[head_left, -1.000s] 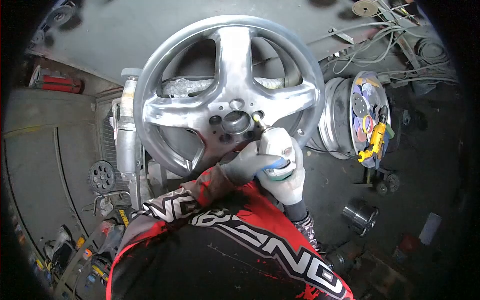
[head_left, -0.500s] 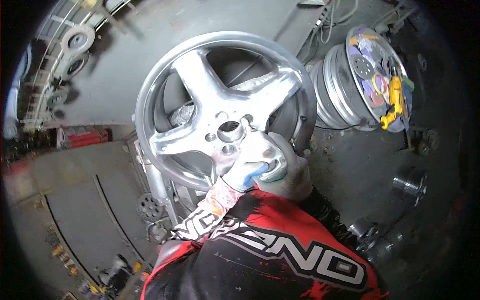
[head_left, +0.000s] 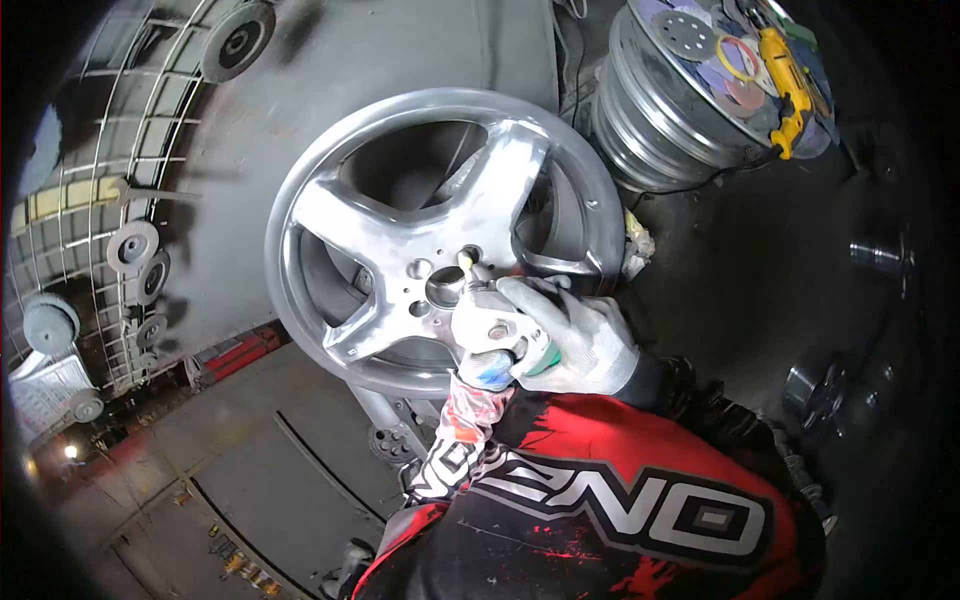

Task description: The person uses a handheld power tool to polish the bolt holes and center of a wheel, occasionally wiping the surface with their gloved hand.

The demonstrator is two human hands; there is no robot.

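Note:
A polished silver wheel rim (head_left: pixel 350 228) with broad spokes lies in the middle of the view. A silver handheld tool (head_left: pixel 484 318) reaches over its hub, with its small yellowish tip at the upper right bolt hole. My right hand (head_left: pixel 585 345), in a pale grey glove, is closed around the tool from the right, fingers over its top. My left hand (head_left: pixel 487 370), in a white glove with a blue patch, grips the tool from below near the rim's lower edge. The tool and my right hand hide part of its fingers.
At the upper right, another wheel (head_left: pixel 650 110) bears sanding discs and a yellow power tool (head_left: pixel 787 90). Along the left hangs a wire rack (head_left: pixel 150 120) with round discs. A red object (head_left: pixel 235 355) lies at the lower left. Shiny metal parts (head_left: pixel 815 390) are at the right.
The view has turned, so the rack sits lower and the yellow tool higher. My right hand's fingers now show more clearly over the tool. The tip remains at the hub's bolt holes.

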